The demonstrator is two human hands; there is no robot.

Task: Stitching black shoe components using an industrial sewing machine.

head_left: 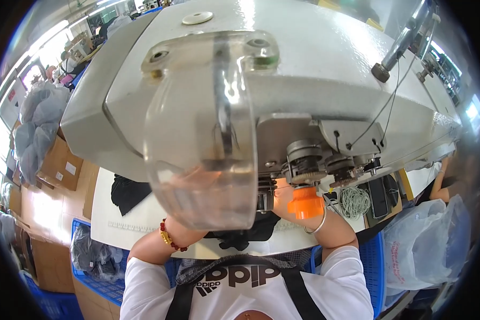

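Note:
A large white sewing machine (314, 58) fills the upper view, its clear curved plastic guard (202, 117) hanging over the work. Behind that guard my left hand (194, 180) shows only as a blur, low near the machine's head. My right hand (282, 200) is mostly hidden by the metal tension discs (305, 162) and an orange plastic knob (305, 202). Black fabric (240, 234) lies on the white table between my forearms, and another part of black fabric (128, 194) shows at the left. Whether either hand grips the fabric is hidden.
Measuring marks (130, 226) run along the table's near edge. At right lie a coil of pale cord (354, 202) and a dark phone (377, 197). Blue crates (98, 274) flank me. Cardboard boxes (60, 164) stand at left, a clear plastic bag (418, 245) at right.

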